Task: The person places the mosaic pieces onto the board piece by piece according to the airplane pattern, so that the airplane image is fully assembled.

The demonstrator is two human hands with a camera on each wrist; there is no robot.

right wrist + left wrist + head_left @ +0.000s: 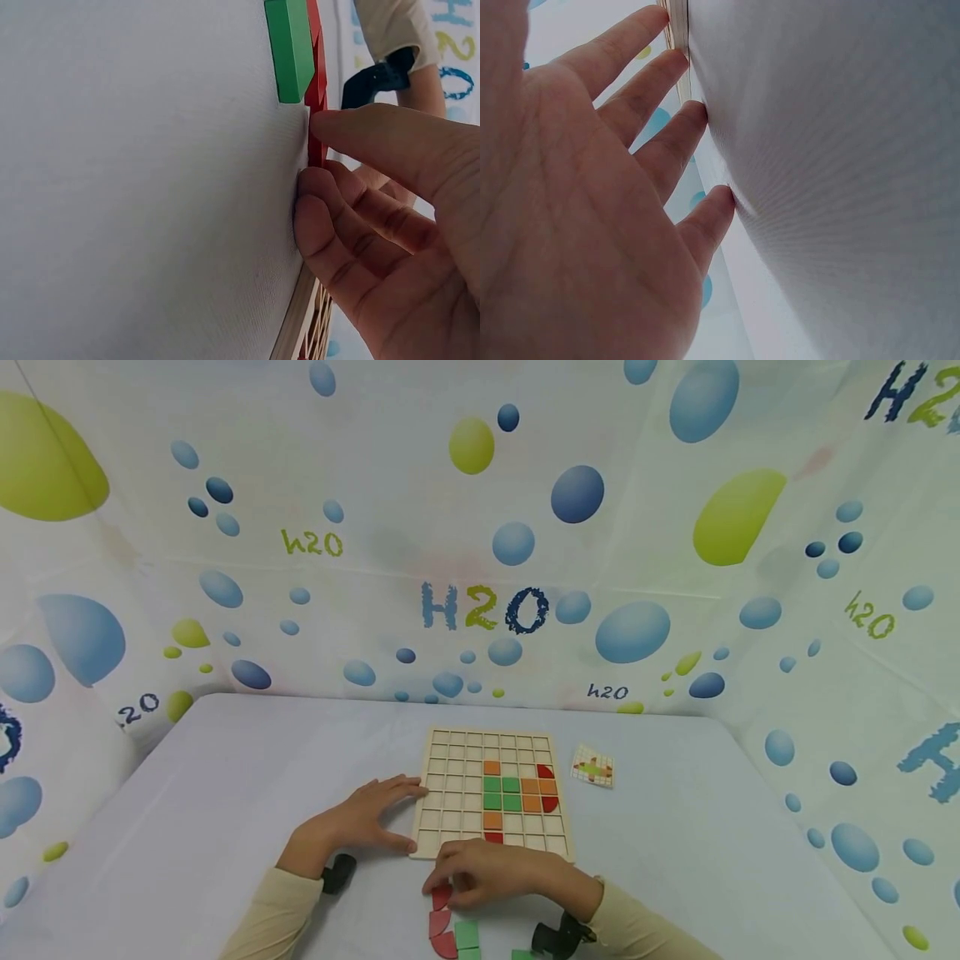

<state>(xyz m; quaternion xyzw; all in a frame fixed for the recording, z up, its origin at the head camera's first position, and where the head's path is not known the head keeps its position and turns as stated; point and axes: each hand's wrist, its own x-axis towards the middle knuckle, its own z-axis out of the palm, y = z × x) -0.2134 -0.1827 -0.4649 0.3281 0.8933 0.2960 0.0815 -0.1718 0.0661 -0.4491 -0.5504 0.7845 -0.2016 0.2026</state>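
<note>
A wooden grid board (450, 793) lies on the white table, with green, orange and red tiles set in some of its squares. My left hand (371, 817) rests at the board's left edge, fingers spread; in the left wrist view its fingertips touch the edge and the cloth. Just below the board's front edge, my right hand (491, 870) pinches a red rounded tile (441, 897) between thumb and fingers. That red tile (317, 146) shows partly between them in the right wrist view. Two more red rounded tiles (440, 924) lie in a column below it.
Green square tiles (467, 933) lie beside the red ones, and another green tile (522, 955) is near the right wrist. A small pattern card (593, 767) lies right of the board. A printed cloth backdrop (390, 543) stands behind and beside the table.
</note>
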